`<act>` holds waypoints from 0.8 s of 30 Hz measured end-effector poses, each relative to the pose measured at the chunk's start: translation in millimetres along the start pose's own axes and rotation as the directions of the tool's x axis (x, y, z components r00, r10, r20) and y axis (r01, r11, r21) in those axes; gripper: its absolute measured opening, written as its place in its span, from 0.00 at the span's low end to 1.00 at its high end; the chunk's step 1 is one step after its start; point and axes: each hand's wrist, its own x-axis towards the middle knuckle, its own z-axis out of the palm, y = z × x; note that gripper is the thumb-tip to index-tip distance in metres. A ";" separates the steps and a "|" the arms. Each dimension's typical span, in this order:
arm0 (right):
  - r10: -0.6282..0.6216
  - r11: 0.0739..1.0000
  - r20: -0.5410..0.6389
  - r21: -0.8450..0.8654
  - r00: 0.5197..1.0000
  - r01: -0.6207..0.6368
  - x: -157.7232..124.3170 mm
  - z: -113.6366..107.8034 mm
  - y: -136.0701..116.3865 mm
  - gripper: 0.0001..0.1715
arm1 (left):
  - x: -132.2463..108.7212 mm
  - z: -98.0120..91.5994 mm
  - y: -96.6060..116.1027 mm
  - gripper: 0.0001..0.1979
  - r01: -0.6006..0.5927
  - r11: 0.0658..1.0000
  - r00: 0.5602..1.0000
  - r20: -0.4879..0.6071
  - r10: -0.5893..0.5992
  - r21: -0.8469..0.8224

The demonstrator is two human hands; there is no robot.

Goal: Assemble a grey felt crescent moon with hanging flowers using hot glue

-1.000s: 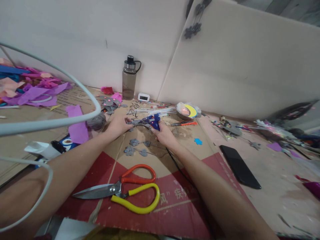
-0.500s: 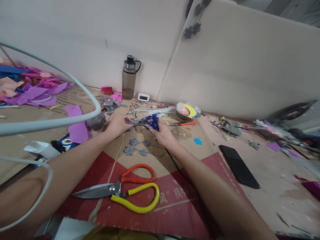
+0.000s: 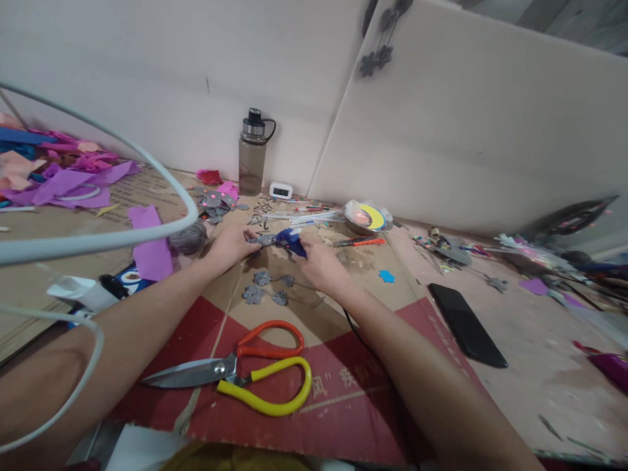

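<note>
My right hand is closed around a blue hot glue gun, whose nozzle points left. Between the fingertips of my left hand is a small grey felt piece, and the gun's tip is close against it; whether they touch I cannot tell. Just below both hands, several grey felt flower and leaf shapes lie on the cardboard. Nearer to me rest large scissors with one red and one yellow handle, blades toward the left. A black cord runs down beside my right forearm.
A water bottle and a small white clock stand by the wall. Grey yarn sits left, near purple felt. A bowl, an orange-handled cutter, a blue flower and a black phone are right. A white hose crosses the left foreground.
My right hand has turned the glue gun so its body tilts differently, with its nozzle nearer the grey felt piece. My left hand has hardly moved.
</note>
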 end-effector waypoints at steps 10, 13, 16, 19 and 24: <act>0.112 0.992 -0.034 0.057 0.993 -0.110 3.7 -1.5 8.4 0.12 | -4.2 -4.6 7.0 0.09 -0.010 1.000 1.000 -0.023 0.009 -0.009; 0.132 0.986 -0.030 0.104 0.991 -0.128 6.1 2.0 13.4 0.14 | -1.5 -1.3 1.6 0.10 -0.021 1.000 0.999 -0.038 0.021 0.001; 0.135 0.981 -0.029 0.143 0.990 -0.129 8.0 4.8 15.9 0.15 | 1.5 1.8 -3.5 0.11 -0.027 1.000 0.999 -0.031 0.027 -0.001; 0.147 0.981 -0.021 0.134 0.989 -0.143 10.9 8.3 17.8 0.15 | 1.7 1.1 -2.5 0.11 -0.019 1.000 0.999 -0.027 0.020 0.020; 0.165 0.978 -0.027 0.136 0.986 -0.160 17.0 13.6 21.2 0.14 | 0.1 -2.3 2.6 0.11 0.001 0.998 1.000 -0.024 0.000 0.070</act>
